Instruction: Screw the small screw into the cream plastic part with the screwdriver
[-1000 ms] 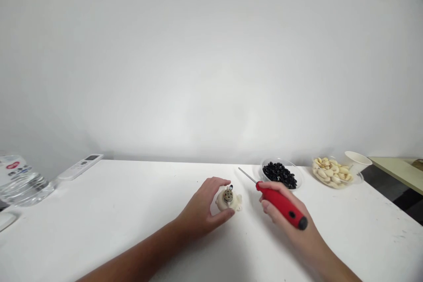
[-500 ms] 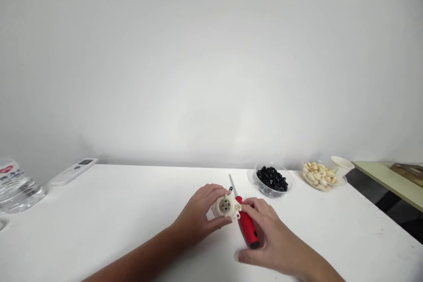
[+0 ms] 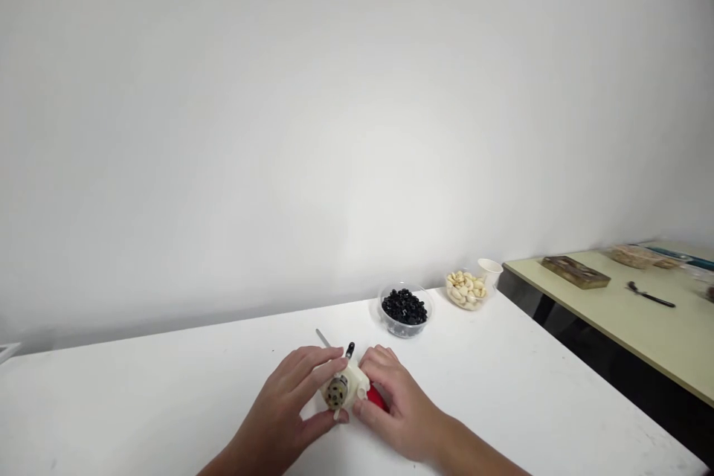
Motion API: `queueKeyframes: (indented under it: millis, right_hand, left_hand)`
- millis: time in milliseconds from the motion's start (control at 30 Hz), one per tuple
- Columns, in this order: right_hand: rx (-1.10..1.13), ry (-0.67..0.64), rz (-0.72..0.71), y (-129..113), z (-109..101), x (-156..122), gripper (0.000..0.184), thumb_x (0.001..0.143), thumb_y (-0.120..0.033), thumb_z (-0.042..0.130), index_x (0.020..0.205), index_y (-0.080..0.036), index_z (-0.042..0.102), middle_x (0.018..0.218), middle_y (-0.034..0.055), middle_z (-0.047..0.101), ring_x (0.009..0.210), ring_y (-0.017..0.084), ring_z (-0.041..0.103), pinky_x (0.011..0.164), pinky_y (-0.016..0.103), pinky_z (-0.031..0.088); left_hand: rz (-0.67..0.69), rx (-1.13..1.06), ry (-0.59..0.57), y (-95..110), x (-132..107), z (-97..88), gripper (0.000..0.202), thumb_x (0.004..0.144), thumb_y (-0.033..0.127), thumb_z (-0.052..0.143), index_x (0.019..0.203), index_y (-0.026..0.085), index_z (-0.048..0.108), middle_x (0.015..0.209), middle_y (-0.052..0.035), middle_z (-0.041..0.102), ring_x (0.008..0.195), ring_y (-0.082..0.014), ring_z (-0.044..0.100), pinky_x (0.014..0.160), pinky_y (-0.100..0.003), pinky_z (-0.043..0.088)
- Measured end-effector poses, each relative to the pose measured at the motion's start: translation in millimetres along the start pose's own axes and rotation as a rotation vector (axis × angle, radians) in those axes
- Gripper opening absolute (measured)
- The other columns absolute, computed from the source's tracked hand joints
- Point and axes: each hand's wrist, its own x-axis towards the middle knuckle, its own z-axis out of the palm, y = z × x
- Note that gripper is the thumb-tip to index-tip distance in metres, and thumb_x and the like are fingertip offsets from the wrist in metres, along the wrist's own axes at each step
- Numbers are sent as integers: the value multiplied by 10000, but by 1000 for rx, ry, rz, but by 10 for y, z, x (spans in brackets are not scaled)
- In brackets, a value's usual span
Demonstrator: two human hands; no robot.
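Plain white wall [image 3: 335,126] fills the upper part of the view, and a white table [image 3: 167,401] meets it along its back edge. Toward the table's front edge, left of centre, the left hand [image 3: 276,409] grips a white plastic motor housing [image 3: 351,387], with its fingers curled over the top and its thumb tucked beneath. A round metal end [image 3: 337,391] with small dark holes faces up and toward the left hand, and a small black stub [image 3: 349,349] rises behind it. The thin steel shaft [image 3: 322,338] of a screwdriver [image 3: 377,399] shows just left of that stub, pointing toward the back edge. Its red handle is mostly hidden beneath the housing and the right hand [image 3: 399,409], whose curled fingers press against the housing's right side. Whether that hand also holds the handle cannot be told. Near the back edge, further right, a clear bowl [image 3: 404,327] holds black beans [image 3: 404,306]. Just beside it sits a clear dish [image 3: 465,305] of pale nuts [image 3: 464,288], touching a white paper cup [image 3: 489,270] at the table's back right corner. Beyond the right edge stands a pale green table [image 3: 591,327], bearing a flat brown tin [image 3: 576,271] and a black-handled tool [image 3: 650,297].
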Motion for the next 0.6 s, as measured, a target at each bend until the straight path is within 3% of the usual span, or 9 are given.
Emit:
queueKeyframes:
  millis: [100, 200, 267, 333, 400, 467, 600]
  right_hand:
    - [0, 25, 32, -94, 29, 17, 276, 916, -466, 656, 828, -235, 533, 851, -5, 519, 848, 216, 507, 854, 397, 390]
    - [83, -2, 127, -214, 7, 15, 323, 958, -424, 621, 724, -221, 533, 758, -12, 522, 824, 209, 529, 865, 386, 404]
    - [149, -42, 178, -262, -82, -39, 397, 999, -421, 572, 662, -211, 559, 698, -15, 557, 769, 194, 573, 827, 356, 449]
    - [211, -27, 250, -248, -266, -158, 428, 1019, -472, 535, 704, -207, 652, 718, 0, 631, 707, 190, 617, 696, 312, 496]
    - [227, 95, 317, -157, -561, -349, 448, 996, -545, 548, 752, -209, 718, 757, 26, 676, 735, 223, 645, 683, 333, 523]
    - [190, 311, 362, -8, -965, -608, 506, 959, -626, 547, 726, -217, 733, 757, 50, 686, 737, 252, 633, 701, 375, 522]
    - [11, 782, 462, 296, -1926, -1233, 623, 850, -781, 554, 660, -211, 721, 729, 100, 688, 703, 268, 586, 708, 426, 479]
  left_hand:
    - [51, 49, -5, 4, -14, -13, 562, 922, 344, 763, 1436, 395, 541, 1319, -59, 708, 1161, -274, 673, 987, -390, 585]
    - [25, 43, 10, 54, -33, -40, 570, 945, 433, 715, 1475, 417, 508, 1398, -66, 654, 1233, -300, 637, 1028, -424, 567]
    - [-33, -19, 26, 105, -40, -50, 604, 969, 553, 623, 1525, 392, 452, 1490, -96, 569, 1321, -340, 572, 1074, -482, 536]
    - [-93, -87, 28, 151, -41, -45, 621, 995, 589, 533, 1556, 356, 403, 1544, -114, 505, 1386, -363, 503, 1120, -534, 489]
    - [-169, -125, 23, 175, -32, -30, 568, 1025, 527, 498, 1550, 336, 394, 1540, -117, 499, 1399, -360, 481, 1132, -550, 471]
    - [-284, -142, 38, 175, -14, -12, 497, 1041, 449, 489, 1518, 327, 422, 1510, -117, 515, 1349, -347, 520, 1094, -538, 505]
    - [-497, -181, 83, 164, 48, 15, 413, 1043, 439, 478, 1436, 311, 487, 1455, -110, 538, 1164, -316, 616, 868, -441, 616]
